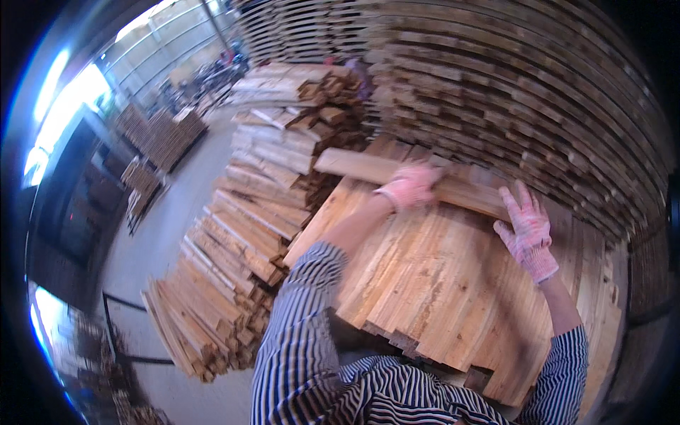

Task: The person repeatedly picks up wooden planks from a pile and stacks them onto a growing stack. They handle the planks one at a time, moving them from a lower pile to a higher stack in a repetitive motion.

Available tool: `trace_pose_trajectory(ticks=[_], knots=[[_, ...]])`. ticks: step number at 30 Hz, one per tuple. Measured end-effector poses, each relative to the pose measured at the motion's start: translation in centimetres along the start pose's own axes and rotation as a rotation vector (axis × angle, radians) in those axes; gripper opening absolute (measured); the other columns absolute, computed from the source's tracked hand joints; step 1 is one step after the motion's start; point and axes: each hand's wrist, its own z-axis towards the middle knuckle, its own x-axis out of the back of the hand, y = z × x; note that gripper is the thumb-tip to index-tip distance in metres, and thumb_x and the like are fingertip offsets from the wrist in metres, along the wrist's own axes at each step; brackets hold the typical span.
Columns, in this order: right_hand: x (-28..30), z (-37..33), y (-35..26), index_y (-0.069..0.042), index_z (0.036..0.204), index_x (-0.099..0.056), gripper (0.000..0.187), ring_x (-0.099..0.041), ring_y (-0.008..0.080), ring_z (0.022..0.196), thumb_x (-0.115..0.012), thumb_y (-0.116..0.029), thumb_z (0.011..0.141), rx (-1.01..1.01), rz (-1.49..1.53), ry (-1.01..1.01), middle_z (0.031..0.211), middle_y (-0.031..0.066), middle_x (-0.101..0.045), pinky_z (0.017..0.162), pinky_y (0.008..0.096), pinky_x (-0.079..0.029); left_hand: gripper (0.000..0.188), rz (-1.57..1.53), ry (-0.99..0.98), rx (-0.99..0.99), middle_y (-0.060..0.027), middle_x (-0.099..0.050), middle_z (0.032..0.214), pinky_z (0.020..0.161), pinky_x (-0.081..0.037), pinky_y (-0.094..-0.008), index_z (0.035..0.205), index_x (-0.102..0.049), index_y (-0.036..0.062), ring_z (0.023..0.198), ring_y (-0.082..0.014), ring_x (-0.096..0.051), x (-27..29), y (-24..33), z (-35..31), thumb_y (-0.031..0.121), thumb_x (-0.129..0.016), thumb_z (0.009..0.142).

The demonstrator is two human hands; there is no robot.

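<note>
A loose wooden board (354,166) lies crosswise over the far part of a layer of side-by-side planks (425,283). My left hand (411,185), in a pink-and-white knit glove, is closed over the board near its middle; motion blurs its fingers somewhat. Near the board's right end is my right hand (528,234), gloved alike, with fingers spread and nothing in it. Whether its fingertips touch the board, I cannot tell. The planks' near ends are uneven, some jutting out toward me.
Tall layered stacks of boards (510,92) rise like a wall behind the planks. To the left, a stepped pile of loose boards (234,248) stands on the grey floor (166,212). Farther left are smaller lumber stacks (163,134) and a dark metal frame (134,333).
</note>
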Motion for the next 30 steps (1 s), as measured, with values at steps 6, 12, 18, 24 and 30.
trace_pose_trajectory(ticks=[6,12,18,24,30], knots=[[-7.7,7.7,3.5,-0.014,0.146,-0.053,0.057,-0.033,0.0348,0.148,-0.063,-0.032,0.093,0.073,-0.251,-0.145,0.164,0.0136,-0.028,0.121,0.0521,-0.027,0.068,-0.117,0.082,-0.139,-0.0253,-0.060,0.130,0.096,-0.050,-0.0521,0.136,-0.056,0.0043,0.117,-0.0435,-0.060,-3.6,2.5,7.3,0.037,-0.074,0.079],[-13.6,6.4,8.6,-0.029,0.160,-0.031,0.062,-0.028,0.0287,0.152,-0.051,-0.027,0.102,-0.053,-0.403,-0.260,0.168,0.0048,-0.022,0.124,0.0457,-0.022,0.086,0.124,0.348,0.200,-0.0189,-0.045,0.152,0.121,-0.025,-0.0550,0.153,-0.041,0.0103,0.144,-0.0400,-0.036,-2.3,-2.1,0.9,0.043,-0.076,0.081],[-12.1,7.6,4.6,-0.033,0.162,-0.026,0.064,-0.031,0.0315,0.149,-0.051,-0.034,0.103,-0.060,-0.282,-0.212,0.164,0.0067,-0.031,0.122,0.0470,-0.026,0.075,0.035,0.973,1.128,-0.0217,-0.053,0.142,0.111,-0.039,-0.0461,0.142,-0.050,0.0048,0.133,-0.0359,-0.048,-0.3,-18.0,-27.8,0.045,-0.075,0.085],[-11.4,7.5,4.1,-0.032,0.163,-0.020,0.066,-0.028,0.0310,0.152,-0.048,-0.030,0.103,-0.158,-0.354,-0.318,0.168,0.0060,-0.023,0.124,0.0481,-0.023,0.077,-1.084,1.415,1.464,-0.0186,-0.060,0.137,0.101,-0.046,-0.0439,0.138,-0.054,0.0019,0.128,-0.0298,-0.054,-15.8,-24.8,-42.9,0.053,-0.075,0.084],[-6.6,9.6,-2.9,-0.032,0.162,-0.025,0.070,-0.023,0.0398,0.152,-0.057,-0.033,0.100,-0.309,-0.453,-0.517,0.169,0.0168,-0.015,0.122,0.0543,-0.024,0.062,-1.801,1.273,1.196,-0.0123,-0.063,0.135,0.100,-0.047,-0.0419,0.138,-0.056,0.0025,0.121,-0.0281,-0.059,-15.3,-24.8,-47.7,0.034,-0.077,0.089]])
